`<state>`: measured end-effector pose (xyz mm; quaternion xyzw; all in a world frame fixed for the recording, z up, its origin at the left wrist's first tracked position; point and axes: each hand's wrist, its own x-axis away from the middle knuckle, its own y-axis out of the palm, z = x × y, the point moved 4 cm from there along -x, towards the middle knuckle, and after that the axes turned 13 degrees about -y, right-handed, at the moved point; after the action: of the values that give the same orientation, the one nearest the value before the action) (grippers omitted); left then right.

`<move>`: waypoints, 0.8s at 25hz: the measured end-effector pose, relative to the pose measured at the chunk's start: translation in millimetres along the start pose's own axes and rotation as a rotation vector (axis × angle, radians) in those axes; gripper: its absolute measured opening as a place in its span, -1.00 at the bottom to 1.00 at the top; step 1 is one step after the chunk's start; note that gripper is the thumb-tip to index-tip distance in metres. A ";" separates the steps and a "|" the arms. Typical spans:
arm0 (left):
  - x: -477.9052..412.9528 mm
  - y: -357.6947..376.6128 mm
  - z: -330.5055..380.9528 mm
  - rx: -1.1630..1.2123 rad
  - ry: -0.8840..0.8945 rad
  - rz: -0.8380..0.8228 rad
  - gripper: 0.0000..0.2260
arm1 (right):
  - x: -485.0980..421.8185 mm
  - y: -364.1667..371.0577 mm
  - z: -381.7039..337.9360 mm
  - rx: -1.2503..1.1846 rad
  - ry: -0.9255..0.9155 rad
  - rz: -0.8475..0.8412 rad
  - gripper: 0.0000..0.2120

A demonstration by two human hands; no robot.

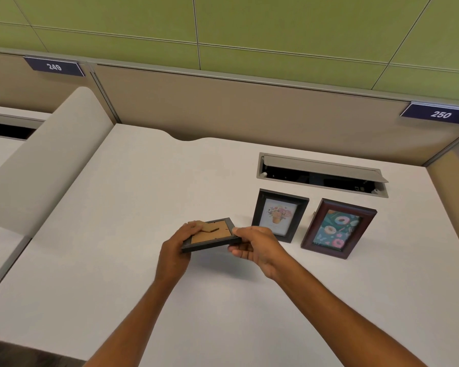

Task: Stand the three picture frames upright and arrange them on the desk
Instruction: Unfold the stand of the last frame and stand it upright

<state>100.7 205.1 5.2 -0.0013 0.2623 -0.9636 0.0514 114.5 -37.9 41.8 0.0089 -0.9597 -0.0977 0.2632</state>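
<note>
Dark frame (210,237) is held back-up, nearly flat, just above desk (104,247), left of two standing frames. Left edge is gripped by left hand (174,251), fingers curled round it, thumb laid against cardboard stand (209,229). Right edge is pinched by right hand (256,250), thumb on top, fingers beneath. Black frame with flower print (280,215) is stood upright. Reddish-brown frame with donut print (338,229) is stood just beside it, on right, not touching. Cable hatch (321,176) is seen behind both, lid raised.
</note>
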 end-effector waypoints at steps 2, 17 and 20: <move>-0.6 0.0 2.1 0.033 -0.107 0.043 -0.49 | -2.3 -1.8 -9.1 0.066 -0.041 -0.031 -0.67; -15.4 -12.6 7.3 0.335 -0.591 -0.145 -0.78 | -30.3 17.6 -19.9 0.309 -0.264 -0.179 -0.67; -20.5 -15.3 11.9 0.342 -0.583 -0.198 -0.76 | -37.1 23.8 -16.7 0.306 -0.246 -0.195 -0.62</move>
<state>120.0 214.2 23.7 -0.2932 0.0702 -0.9530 0.0297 155.7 -15.0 41.8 0.1297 -0.9829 0.0237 0.1289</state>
